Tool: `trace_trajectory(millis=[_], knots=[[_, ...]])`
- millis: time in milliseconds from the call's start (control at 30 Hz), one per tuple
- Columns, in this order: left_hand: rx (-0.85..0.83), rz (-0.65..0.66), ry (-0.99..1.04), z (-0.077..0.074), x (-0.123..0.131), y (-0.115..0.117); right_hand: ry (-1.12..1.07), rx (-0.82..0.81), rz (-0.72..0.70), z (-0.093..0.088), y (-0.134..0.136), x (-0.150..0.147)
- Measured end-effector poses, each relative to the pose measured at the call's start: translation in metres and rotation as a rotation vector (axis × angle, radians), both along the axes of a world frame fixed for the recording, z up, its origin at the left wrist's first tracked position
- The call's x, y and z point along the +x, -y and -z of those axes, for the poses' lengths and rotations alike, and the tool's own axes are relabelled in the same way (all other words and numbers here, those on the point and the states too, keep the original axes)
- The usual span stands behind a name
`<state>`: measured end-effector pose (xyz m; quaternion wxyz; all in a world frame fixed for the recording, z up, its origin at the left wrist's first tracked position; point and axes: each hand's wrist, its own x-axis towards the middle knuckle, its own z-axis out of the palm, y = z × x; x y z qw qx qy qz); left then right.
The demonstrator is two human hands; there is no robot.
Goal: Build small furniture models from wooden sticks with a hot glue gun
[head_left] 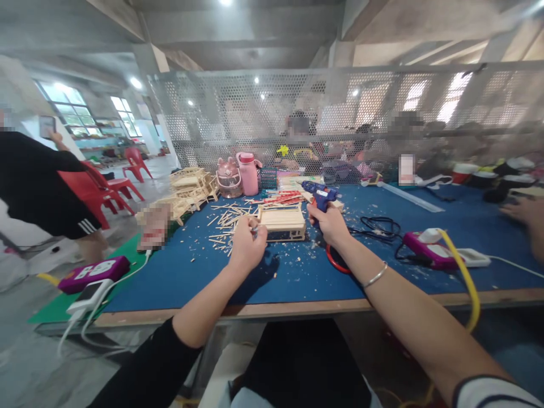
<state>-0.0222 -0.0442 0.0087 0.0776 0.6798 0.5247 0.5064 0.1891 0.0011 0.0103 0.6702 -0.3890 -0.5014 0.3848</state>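
My left hand (247, 245) is closed at the left end of a small model bench of pale wooden sticks (282, 217), which stands on the blue table mat. Its thumb lies along the front of the model, and the fingertips are partly hidden. A blue glue gun (323, 196) is gripped in my right hand (333, 224), just right of the model, with its nozzle pointing away and to the left. Loose wooden sticks (225, 220) are scattered behind and left of the model. Red-and-white sticks (285, 197) lie behind it.
Finished-looking wooden models (193, 187) are stacked at back left, beside a pink bottle (247, 173). A black cable (378, 228) and purple power strip (427, 249) lie right. A perforated screen (238, 113) borders the back. Another person's hand (525, 212) is at far right.
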Motion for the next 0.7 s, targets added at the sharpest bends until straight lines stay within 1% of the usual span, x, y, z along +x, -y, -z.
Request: trace_trajectory(millis=[67,133,233,333,467,567,633,700], knots=[[-0.080,-0.005,-0.026,0.003,-0.011,-0.009,-0.044,-0.049,-0.022,0.004,-0.005,0.000],[-0.156,0.008,-0.046,0.006,-0.016,-0.019,-0.080,-0.106,-0.024,0.007,-0.007,0.000],[-0.250,0.004,-0.064,0.010,-0.016,-0.031,-0.123,-0.189,-0.049,0.009,-0.007,-0.001],[-0.320,-0.001,-0.112,0.010,-0.015,-0.039,-0.129,-0.224,-0.086,0.010,-0.007,-0.002],[-0.297,-0.024,-0.142,0.003,-0.015,-0.053,-0.110,-0.181,-0.091,0.009,-0.012,0.000],[-0.298,-0.023,-0.094,-0.005,-0.015,-0.066,-0.066,-0.097,-0.057,0.001,-0.012,0.008],[-0.318,0.025,-0.020,-0.006,-0.015,-0.073,-0.010,-0.032,-0.067,-0.008,-0.007,0.018],[-0.347,0.110,0.066,-0.004,-0.016,-0.077,0.085,0.027,-0.122,-0.018,0.001,0.030]])
